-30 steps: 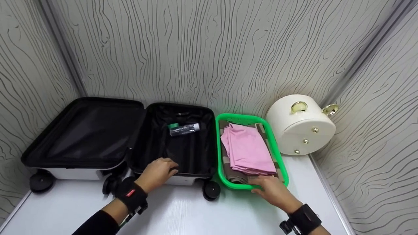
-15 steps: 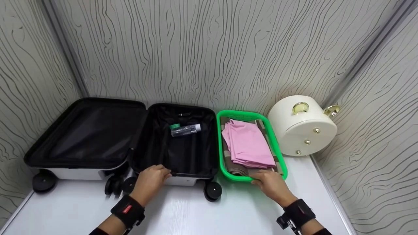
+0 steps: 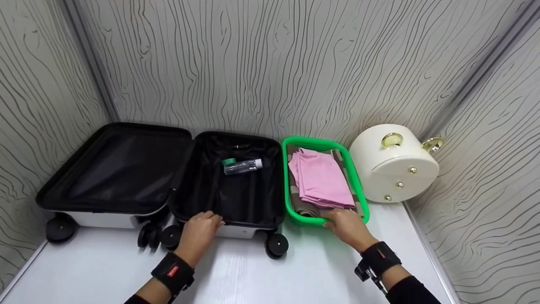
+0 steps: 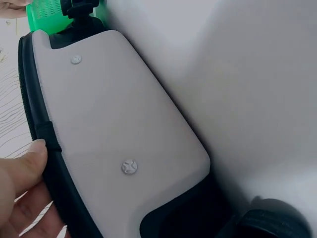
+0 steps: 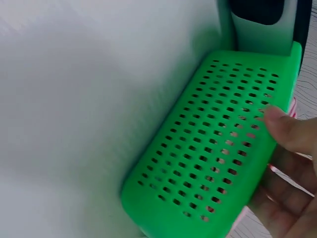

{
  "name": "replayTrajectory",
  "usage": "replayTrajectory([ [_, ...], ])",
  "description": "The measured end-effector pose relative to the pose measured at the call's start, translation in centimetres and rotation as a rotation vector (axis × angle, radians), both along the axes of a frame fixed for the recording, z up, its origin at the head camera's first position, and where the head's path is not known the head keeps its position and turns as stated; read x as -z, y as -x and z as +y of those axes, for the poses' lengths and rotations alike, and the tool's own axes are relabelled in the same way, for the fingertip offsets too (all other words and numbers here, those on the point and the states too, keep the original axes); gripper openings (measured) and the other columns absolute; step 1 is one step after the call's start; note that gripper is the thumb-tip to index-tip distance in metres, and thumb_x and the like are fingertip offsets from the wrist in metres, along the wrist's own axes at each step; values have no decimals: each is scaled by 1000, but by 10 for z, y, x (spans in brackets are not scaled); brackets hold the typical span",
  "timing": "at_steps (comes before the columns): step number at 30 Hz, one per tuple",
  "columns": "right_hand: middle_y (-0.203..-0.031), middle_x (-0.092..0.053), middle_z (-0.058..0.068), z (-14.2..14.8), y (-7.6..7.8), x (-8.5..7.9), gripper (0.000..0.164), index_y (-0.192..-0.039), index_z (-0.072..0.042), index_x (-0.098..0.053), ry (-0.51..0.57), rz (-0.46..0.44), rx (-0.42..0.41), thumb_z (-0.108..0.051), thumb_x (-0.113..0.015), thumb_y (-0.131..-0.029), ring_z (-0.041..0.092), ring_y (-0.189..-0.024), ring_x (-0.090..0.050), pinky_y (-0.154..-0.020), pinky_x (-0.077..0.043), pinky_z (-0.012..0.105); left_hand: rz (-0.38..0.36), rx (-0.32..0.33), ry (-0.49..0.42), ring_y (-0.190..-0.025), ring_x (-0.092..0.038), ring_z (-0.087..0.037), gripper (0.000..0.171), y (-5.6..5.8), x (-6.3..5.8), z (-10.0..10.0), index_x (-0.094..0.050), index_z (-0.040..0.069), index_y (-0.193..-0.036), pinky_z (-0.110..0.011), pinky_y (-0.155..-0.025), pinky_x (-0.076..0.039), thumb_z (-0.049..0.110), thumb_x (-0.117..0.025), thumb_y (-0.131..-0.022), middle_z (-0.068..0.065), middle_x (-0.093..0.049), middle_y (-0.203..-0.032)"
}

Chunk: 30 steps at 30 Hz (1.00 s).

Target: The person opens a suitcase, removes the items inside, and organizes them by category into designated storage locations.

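Note:
An open suitcase [image 3: 181, 226] with black lining and a pale shell lies flat, both halves facing up. My left hand [image 3: 199, 232] grips the front rim of its right half; in the left wrist view the thumb [image 4: 35, 153] lies on the black edge and the other fingers pass behind it. A clear bottle [image 3: 243, 166] and a small green-topped item [image 3: 228, 161] lie inside that half. Beside it stands a green basket [image 3: 288, 207] holding folded pink cloth [image 3: 322, 179] over brown checked cloth [image 3: 306, 209]. My right hand [image 3: 348, 228] holds the basket's front rim, thumb [image 5: 277, 121] outside.
A cream round case [image 3: 392, 169] with gold handles and studs stands right of the basket. Patterned wall panels [image 3: 253, 63] rise behind and at both sides. Black wheels [image 3: 276, 245] stick out from the suitcase onto the white surface [image 3: 236, 278].
The basket has slid back toward the wall with my right hand at its front rim. My left hand has come down from over the suitcase's front edge to grip that rim.

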State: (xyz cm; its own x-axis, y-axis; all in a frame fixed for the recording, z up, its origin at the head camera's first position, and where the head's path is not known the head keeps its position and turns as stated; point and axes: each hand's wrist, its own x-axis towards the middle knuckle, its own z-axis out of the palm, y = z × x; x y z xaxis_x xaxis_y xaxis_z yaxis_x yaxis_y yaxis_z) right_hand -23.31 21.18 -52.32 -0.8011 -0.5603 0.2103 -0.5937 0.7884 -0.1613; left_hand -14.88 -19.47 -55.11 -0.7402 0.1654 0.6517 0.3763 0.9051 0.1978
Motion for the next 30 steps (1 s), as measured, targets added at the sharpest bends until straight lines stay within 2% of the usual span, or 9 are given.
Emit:
replayTrajectory([
  [2,-92,-73,1,1,8,-10,21,-102,-10,-75,-20,-74,-21,-21,-78,-84,21,-85,-68,-73,-55,40,9,-2,-3,-60,-58,-20,12,1,-1,-1,-70,8,-75,-33,-54,-52,11,-81,-79,-2,-61,-70],
  [4,-96,-73,3,3,18,-22,27,-106,-8,-74,-14,-136,-8,-27,-74,-87,24,-89,-68,-76,-55,42,20,-5,-5,-60,-58,-20,12,2,0,-3,-70,8,-75,-33,-53,-51,12,-81,-79,-2,-61,-70],
  [7,-106,-71,11,9,38,-45,40,-115,-3,-69,32,-157,72,-34,-69,-92,31,-97,-67,-85,-53,48,37,-12,-9,-60,-58,-20,11,2,2,-6,-71,8,-76,-33,-53,-52,12,-81,-79,-2,-62,-71],
  [11,-118,-65,23,21,65,-77,48,-127,3,-61,77,-99,184,-33,-65,-95,41,-107,-61,-91,-48,56,68,-30,-9,-61,-58,-20,11,1,5,-8,-72,7,-78,-34,-51,-53,13,-81,-78,-3,-63,-72],
  [16,-119,-60,31,43,90,-107,49,-130,7,-55,71,-7,267,-28,-64,-96,48,-108,-57,-90,-45,59,90,-32,-2,-62,-60,-22,12,2,7,-4,-72,6,-79,-34,-52,-54,14,-81,-79,-4,-63,-73],
  [22,-117,-59,34,70,108,-133,44,-125,10,-56,13,62,334,-23,-62,-96,52,-105,-55,-89,-43,61,90,-16,-17,-65,-61,-22,12,1,9,2,-73,6,-81,-33,-55,-55,15,-81,-79,-3,-65,-75],
  [30,-108,-62,35,98,133,-158,38,-115,12,-61,-25,125,423,-19,-63,-93,55,-93,-57,-78,-44,64,121,-21,-8,-65,-61,-22,15,2,9,2,-73,6,-81,-34,-57,-55,15,-83,-76,-4,-65,-76],
])
